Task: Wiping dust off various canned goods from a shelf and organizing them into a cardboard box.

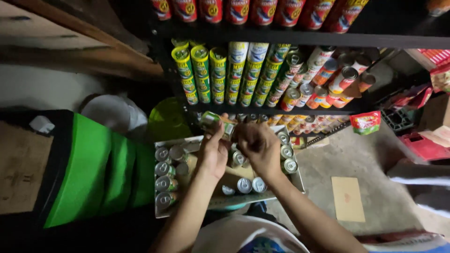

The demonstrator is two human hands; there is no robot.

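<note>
At the centre of the frame both hands work over a cardboard box (161, 212) of tins. The left hand (213, 152) is clenched round a green-labelled can (216, 121), held tilted just above the box's far edge. The right hand (258, 147) is curled close beside it, fingers bent downward over the tins; whether it grips anything I cannot tell.

The shelf (281, 40) above, upper middle of the frame, already carries tight stacks of green cans (201, 75) and, to their right, red-labelled cans (328, 79) lying on their sides. The box looks partly emptied: bare cardboard shows in its middle, while silver-topped tins (165, 183) line its left side and others sit along its near and right edges. So some stock seems shelved and a fair number are left.
</note>
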